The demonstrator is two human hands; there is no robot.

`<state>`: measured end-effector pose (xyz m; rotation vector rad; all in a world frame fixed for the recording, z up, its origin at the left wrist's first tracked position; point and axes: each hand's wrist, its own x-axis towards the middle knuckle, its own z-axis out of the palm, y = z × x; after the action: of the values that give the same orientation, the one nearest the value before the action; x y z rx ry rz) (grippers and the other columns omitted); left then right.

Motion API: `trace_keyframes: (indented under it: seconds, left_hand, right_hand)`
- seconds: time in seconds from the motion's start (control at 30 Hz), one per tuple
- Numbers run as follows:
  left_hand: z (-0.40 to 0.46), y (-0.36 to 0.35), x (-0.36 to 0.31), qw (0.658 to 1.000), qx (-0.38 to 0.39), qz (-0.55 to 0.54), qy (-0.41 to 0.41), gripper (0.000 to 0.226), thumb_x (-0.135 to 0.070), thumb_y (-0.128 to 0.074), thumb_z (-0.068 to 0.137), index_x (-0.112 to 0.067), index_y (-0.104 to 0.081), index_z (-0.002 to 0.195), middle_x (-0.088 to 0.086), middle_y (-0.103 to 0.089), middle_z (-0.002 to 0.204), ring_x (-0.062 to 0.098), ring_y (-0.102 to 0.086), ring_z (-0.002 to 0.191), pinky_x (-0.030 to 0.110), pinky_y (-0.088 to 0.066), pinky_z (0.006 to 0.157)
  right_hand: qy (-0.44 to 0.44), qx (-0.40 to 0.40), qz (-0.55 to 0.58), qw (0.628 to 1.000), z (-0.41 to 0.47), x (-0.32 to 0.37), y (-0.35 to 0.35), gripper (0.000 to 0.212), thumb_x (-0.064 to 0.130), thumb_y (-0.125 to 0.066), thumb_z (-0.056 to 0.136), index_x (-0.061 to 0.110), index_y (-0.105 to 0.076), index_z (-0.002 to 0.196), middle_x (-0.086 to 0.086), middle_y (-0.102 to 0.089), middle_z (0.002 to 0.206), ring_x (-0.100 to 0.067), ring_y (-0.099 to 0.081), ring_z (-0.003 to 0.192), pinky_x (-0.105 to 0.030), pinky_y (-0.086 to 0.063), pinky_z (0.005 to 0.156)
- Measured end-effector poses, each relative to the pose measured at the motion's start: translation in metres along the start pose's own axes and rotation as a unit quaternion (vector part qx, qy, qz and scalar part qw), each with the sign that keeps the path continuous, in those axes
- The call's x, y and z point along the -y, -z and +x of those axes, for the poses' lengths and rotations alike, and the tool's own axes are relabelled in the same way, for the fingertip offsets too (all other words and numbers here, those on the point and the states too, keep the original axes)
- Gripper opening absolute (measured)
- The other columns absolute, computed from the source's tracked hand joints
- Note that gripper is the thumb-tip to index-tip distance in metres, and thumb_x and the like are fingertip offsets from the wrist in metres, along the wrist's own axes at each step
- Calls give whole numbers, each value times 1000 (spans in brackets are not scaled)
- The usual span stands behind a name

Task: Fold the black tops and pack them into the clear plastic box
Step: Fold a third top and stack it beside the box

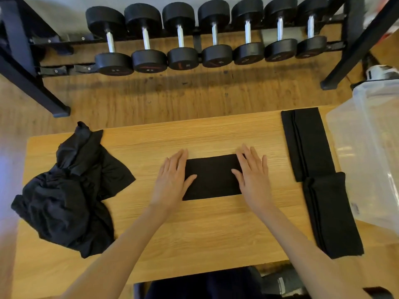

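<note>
A black top, folded into a small rectangle, lies at the middle of the wooden table. My left hand lies flat on its left end with straight fingers. My right hand presses flat on its right end the same way. Two more folded black tops lie along the table's right side, one at the back and one nearer me. A heap of unfolded black tops sits at the table's left edge. The clear plastic box stands at the right, beyond the folded tops.
A rack of several black dumbbells stands on the wood floor behind the table, with dark frame legs at both sides. A dark garment and a shoe show below the table's near edge.
</note>
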<state>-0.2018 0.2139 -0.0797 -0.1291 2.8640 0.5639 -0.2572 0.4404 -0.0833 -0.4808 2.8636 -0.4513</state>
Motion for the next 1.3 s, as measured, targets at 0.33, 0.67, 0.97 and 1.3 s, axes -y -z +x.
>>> trace_keyframes:
  seconds: [0.33,0.67,0.97,1.3]
  left_hand:
    - [26,23,4,991,70,-88,68,54,-43,-76,80,-17,-55,123,1,-54,119,20,-53,112,32,-46,93]
    - [22,25,9,966,177,-147,115,34,-34,-69,90,-18,-44,107,2,-60,93,16,-56,79,28,-41,62]
    - [50,56,-37,907,217,-345,102,32,-24,-60,97,-21,-52,128,-16,-62,106,-7,-56,91,9,-43,65]
    - [148,66,-167,931,149,-330,-34,22,-24,-57,99,-12,-56,117,-3,-66,107,5,-64,94,13,-53,69]
  right_hand:
    - [-19,54,-37,998,26,-13,21,45,34,-73,84,9,-64,120,-7,-51,107,-29,-47,108,-46,-19,117]
    - [-175,85,279,940,0,-4,36,21,23,-73,86,14,-55,93,1,-58,87,-13,-56,82,-22,-40,64]
    - [-234,38,405,883,-33,-26,55,27,31,-63,94,8,-53,104,-10,-64,95,-20,-63,86,-33,-49,64]
    - [-259,-120,485,827,-49,-90,88,39,13,-62,94,18,-45,129,2,-60,108,-9,-62,101,-26,-55,85]
